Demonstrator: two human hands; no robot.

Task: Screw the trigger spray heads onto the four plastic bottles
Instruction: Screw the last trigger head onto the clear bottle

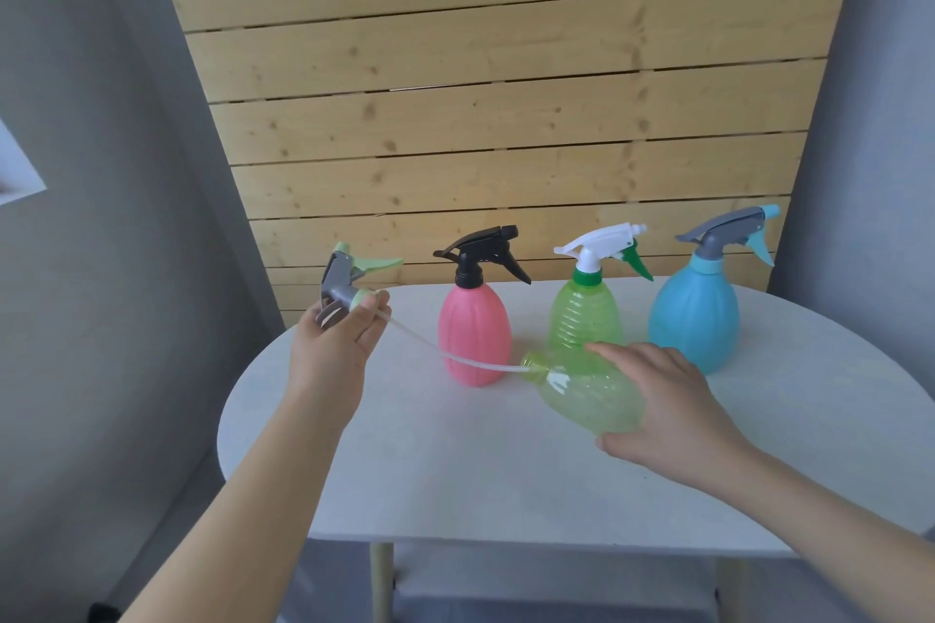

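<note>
Left hand (331,344) raised at far left, off the tabletop (455,470) edge, clamped on grey-and-pale-green spray head (349,278), collar pinched at fingertips, trigger pointing right. Dip tube (445,357) trailing down-right from head, across front of pink bottle (473,336), tip at or just inside mouth of yellow-green bottle (587,395); exact depth not clear. Pink bottle upright, black head on. Next right, green ribbed bottle (587,316) upright, white-and-green head on. Yellow-green bottle tilted nearly on its side in front of it, neck pointing left, no head on. Right hand (663,405) wrapped round its base end, fingers over top, thumb under, holding firm. Far right, blue bottle (693,314) upright, grey-and-blue head on.

Three of four look capped; tightness not checkable. Last one at tube-feeding stage, likely.

Risks: long bent tube slipping out of mouth or kinking if head pushed in at wrong angle. Collar meeting tilted neck off-axis, cross-threading. Soft bottle squeezed out of round, threads not catching. Tube or left forearm brushing pink bottle, tipping it.
</note>
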